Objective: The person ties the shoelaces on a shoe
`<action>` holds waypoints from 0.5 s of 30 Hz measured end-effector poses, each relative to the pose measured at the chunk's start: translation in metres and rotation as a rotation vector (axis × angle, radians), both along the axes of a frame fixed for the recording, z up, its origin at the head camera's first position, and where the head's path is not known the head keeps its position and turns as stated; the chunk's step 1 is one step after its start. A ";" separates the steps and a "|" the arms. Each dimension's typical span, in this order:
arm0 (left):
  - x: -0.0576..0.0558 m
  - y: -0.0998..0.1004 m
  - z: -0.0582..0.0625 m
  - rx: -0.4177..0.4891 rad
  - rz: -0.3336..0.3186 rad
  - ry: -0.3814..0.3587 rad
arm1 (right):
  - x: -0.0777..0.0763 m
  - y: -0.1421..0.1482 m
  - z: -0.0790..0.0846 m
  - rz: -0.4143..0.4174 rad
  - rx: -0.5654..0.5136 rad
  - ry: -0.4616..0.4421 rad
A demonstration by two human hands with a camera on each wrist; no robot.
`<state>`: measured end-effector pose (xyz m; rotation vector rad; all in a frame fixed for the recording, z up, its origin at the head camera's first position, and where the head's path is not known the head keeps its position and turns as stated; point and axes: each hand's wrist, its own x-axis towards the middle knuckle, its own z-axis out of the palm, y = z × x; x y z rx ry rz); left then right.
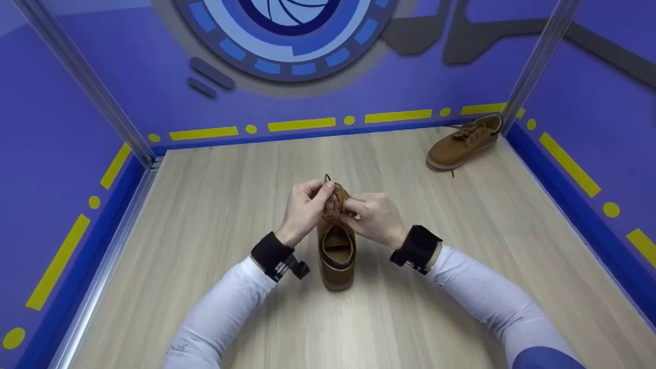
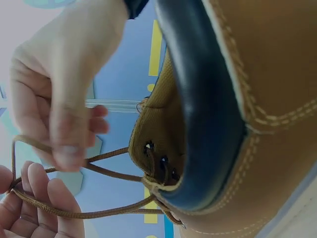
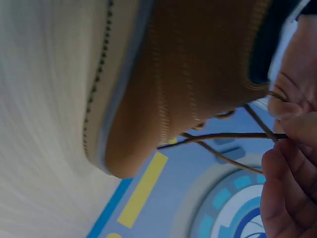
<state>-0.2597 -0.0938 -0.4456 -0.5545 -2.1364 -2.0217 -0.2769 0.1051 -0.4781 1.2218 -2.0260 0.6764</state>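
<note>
A brown lace-up shoe stands on the table in the head view, its heel toward me. My left hand is over the laced front and pinches the brown shoelace, which forms a loop in the left wrist view. From the other side, my right hand pinches the lace between thumb and finger. The left wrist view has my right hand above and my left hand at the lower left. Strands run taut from the eyelets to the fingers in the right wrist view.
A second brown shoe lies at the table's far right corner, a lace end beside it. Blue panels with yellow marks wall in the wood-grain table at the back and both sides. Metal posts stand in the back corners.
</note>
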 end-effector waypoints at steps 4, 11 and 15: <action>0.011 -0.002 0.014 0.020 -0.013 -0.015 | -0.004 0.007 -0.009 0.069 -0.097 -0.301; 0.020 0.000 0.022 0.052 0.000 -0.007 | -0.012 0.009 -0.010 0.019 -0.227 -0.977; 0.023 0.003 0.019 0.053 -0.027 0.006 | -0.017 0.003 -0.011 -0.036 -0.156 -1.290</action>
